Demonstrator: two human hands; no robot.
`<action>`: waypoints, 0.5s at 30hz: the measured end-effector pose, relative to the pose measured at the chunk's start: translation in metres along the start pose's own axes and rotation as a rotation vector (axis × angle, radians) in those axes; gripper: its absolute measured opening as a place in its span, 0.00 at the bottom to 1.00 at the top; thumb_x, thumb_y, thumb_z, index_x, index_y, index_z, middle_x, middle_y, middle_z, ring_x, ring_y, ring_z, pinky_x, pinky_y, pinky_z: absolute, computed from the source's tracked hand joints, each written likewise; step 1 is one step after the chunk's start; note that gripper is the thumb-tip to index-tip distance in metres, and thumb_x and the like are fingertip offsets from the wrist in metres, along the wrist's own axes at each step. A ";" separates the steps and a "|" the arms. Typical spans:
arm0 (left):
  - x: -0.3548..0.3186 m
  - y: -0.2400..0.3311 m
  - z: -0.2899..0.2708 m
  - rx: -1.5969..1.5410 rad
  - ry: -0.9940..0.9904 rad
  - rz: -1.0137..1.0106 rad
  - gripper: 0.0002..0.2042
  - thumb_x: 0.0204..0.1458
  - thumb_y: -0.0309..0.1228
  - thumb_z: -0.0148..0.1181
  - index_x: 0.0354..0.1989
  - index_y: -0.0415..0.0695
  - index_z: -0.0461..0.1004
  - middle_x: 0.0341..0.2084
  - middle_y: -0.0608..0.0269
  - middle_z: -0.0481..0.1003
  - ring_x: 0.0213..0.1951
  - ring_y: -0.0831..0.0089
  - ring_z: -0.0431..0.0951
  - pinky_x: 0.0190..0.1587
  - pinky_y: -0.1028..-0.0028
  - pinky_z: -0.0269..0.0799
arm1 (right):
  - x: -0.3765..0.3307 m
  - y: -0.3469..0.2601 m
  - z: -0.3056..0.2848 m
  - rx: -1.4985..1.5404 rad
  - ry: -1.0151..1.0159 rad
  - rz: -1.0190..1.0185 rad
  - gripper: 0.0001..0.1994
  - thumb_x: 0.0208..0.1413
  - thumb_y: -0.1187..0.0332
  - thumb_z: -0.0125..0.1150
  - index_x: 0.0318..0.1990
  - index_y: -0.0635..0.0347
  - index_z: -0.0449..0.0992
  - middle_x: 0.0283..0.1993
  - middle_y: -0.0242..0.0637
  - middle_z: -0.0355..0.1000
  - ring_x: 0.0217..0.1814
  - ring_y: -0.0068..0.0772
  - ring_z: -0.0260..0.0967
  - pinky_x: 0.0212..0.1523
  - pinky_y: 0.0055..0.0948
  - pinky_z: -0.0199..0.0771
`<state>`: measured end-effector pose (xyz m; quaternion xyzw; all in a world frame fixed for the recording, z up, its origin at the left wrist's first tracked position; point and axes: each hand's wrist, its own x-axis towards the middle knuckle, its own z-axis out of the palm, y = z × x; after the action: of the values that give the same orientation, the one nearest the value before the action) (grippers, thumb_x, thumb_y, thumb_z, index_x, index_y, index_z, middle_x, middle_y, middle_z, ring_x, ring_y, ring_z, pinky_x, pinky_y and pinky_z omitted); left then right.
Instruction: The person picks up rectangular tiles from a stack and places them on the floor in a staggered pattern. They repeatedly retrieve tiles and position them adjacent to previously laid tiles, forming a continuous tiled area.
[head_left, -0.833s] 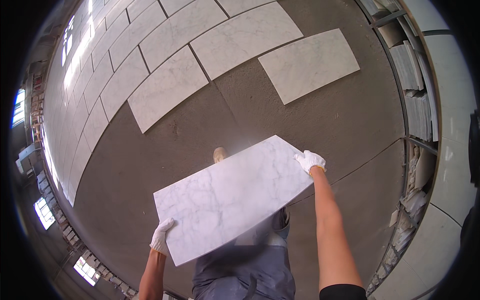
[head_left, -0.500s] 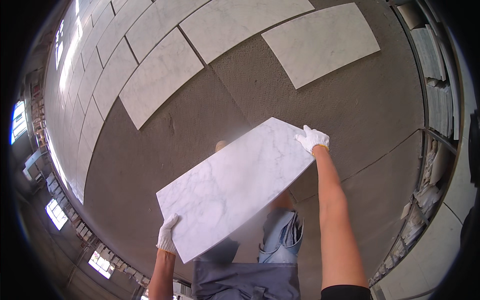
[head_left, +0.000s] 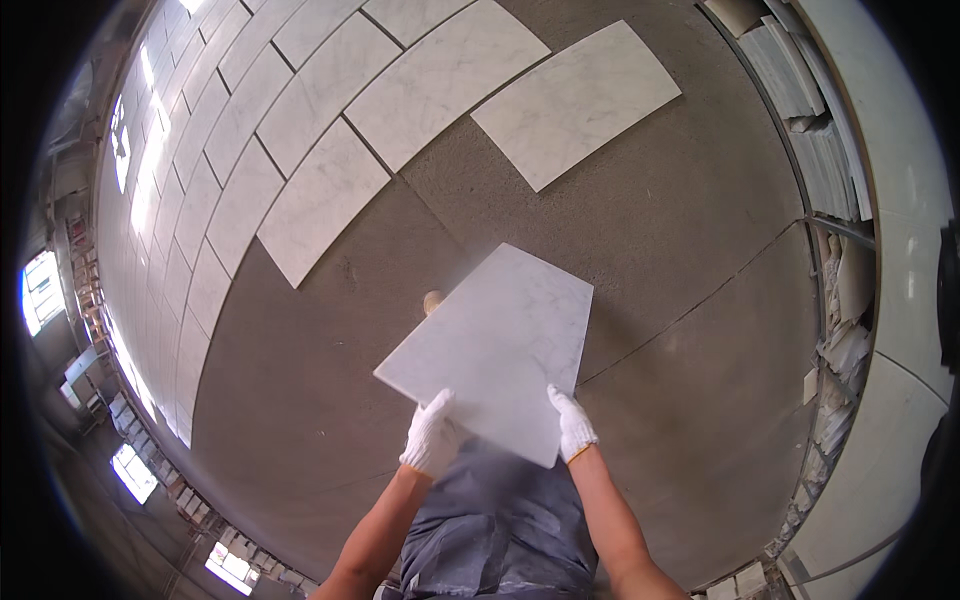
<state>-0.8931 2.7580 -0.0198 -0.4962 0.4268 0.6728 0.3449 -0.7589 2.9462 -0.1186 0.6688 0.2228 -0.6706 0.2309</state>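
Note:
Between my gloved hands a white marble tile [head_left: 490, 340] with faint grey veins is held up off the floor, in front of my apron. My left hand [head_left: 432, 435] grips its near left edge, thumb on the face and fingers hidden behind. On the near right edge, my right hand [head_left: 572, 425] is closed in the same way, thumb over the face. Beyond the held tile, a separate marble tile [head_left: 578, 105] lies on the grey floor, a gap apart from the laid row. The end tile of that row [head_left: 325, 200] lies to its left.
Rows of white tiles [head_left: 225, 215] cover the floor at far left. Grey concrete floor [head_left: 690, 330] stretches around me. Stacked slabs [head_left: 830, 165] and broken stone pieces [head_left: 845, 340] line a rack on the right. The tip of my shoe [head_left: 433, 302] shows beside the held tile.
The tile has swung from a wide diagonal to a steeper tilt nearer my body. My right hand has come down and inward; my left has moved right, so the hands are closer together.

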 end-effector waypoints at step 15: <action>0.057 0.094 0.030 0.427 -0.074 -0.216 0.09 0.59 0.28 0.53 0.41 0.35 0.75 0.37 0.54 0.79 0.39 0.62 0.80 0.44 0.64 0.77 | 0.026 -0.028 -0.048 0.080 -0.177 0.042 0.32 0.62 0.49 0.58 0.59 0.72 0.70 0.59 0.47 0.71 0.61 0.36 0.68 0.62 0.33 0.64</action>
<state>-1.0029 2.7507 -0.0487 -0.4299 0.4909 0.5442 0.5273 -0.7376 2.9971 -0.1454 0.6202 0.1605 -0.7304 0.2369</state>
